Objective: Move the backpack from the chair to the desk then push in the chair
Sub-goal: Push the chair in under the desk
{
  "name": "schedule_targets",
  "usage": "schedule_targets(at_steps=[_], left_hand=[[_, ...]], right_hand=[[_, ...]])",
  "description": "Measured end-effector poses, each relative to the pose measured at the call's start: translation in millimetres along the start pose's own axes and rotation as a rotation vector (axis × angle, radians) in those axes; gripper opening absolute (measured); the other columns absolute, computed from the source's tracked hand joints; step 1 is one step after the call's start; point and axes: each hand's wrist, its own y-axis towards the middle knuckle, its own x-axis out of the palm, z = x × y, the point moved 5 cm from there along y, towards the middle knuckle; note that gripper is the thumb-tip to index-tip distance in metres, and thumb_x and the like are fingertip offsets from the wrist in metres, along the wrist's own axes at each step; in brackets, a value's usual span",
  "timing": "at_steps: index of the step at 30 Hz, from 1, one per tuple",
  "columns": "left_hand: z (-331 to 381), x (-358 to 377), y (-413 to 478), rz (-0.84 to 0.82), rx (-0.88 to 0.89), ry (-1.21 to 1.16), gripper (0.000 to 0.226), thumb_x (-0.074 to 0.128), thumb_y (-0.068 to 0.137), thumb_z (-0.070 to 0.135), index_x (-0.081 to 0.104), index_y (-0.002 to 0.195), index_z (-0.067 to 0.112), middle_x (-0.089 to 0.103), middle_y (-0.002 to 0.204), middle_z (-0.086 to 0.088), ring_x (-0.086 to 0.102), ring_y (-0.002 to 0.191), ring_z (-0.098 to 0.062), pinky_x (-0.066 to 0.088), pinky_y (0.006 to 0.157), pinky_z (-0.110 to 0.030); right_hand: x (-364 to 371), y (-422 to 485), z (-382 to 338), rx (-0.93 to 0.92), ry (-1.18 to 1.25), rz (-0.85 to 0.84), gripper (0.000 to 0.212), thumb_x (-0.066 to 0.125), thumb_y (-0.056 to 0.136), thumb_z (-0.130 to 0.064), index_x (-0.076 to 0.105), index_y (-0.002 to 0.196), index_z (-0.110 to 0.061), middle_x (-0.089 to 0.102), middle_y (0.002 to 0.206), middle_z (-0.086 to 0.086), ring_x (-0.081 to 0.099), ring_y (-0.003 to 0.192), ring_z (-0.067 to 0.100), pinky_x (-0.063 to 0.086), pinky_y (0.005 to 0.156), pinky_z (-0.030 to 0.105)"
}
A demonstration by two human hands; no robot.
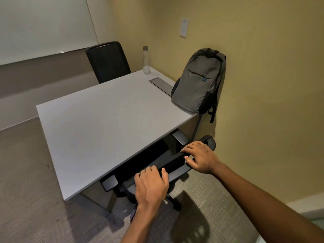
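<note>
A grey backpack [198,81] stands upright on the right side of the white desk [105,120], leaning against the yellow wall. The black office chair [173,163] is under the desk's near edge, its seat hidden beneath the top. Only its backrest top, two armrests and part of its base show. My left hand [150,185] grips the top of the backrest at its left part. Further right along the same backrest edge, my right hand [199,156] holds on with fingers curled over it.
A clear water bottle [146,61] stands at the desk's far corner beside a grey cable hatch [162,85]. A second black chair [108,62] sits at the far side. A whiteboard [43,27] hangs on the left wall. Carpet covers the floor.
</note>
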Motion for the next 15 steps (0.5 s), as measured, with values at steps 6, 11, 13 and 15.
schedule_targets(at_steps=[6,11,13,15], left_hand=[[9,-3,28,-0.029,-0.059,0.043,0.066,0.016,0.097,0.055,0.071,0.095,0.018,0.072,0.088,-0.001,0.066,0.078,-0.02,0.055,0.083,-0.043],[2,-8,52,-0.018,-0.092,0.005,0.059,0.022,0.098,0.051,0.068,0.085,0.016,0.068,0.079,-0.001,0.064,0.072,-0.023,0.055,0.081,-0.045],[-1,-10,62,0.015,-0.094,-0.03,0.059,0.021,0.096,0.05,0.065,0.079,0.015,0.066,0.076,-0.003,0.062,0.069,-0.024,0.055,0.08,-0.046],[-3,-11,71,0.041,-0.097,-0.036,0.055,0.025,0.098,0.048,0.065,0.08,0.014,0.067,0.077,-0.004,0.06,0.068,-0.025,0.055,0.082,-0.046]], right_hand=[[3,38,17,-0.045,0.001,-0.002,0.043,0.04,0.099,-0.049,0.07,0.124,-0.03,0.072,0.123,-0.01,0.061,0.117,0.008,0.039,0.113,0.036],[7,69,21,-0.059,0.034,-0.015,0.049,0.038,0.098,-0.053,0.07,0.126,-0.03,0.072,0.126,-0.01,0.06,0.122,0.008,0.038,0.116,0.037],[7,81,21,-0.068,0.036,-0.027,0.051,0.037,0.098,-0.053,0.071,0.126,-0.029,0.073,0.126,-0.009,0.06,0.123,0.008,0.038,0.115,0.037],[7,91,21,-0.071,0.039,-0.036,0.053,0.035,0.097,-0.053,0.072,0.126,-0.028,0.074,0.126,-0.008,0.061,0.122,0.01,0.038,0.115,0.037]])
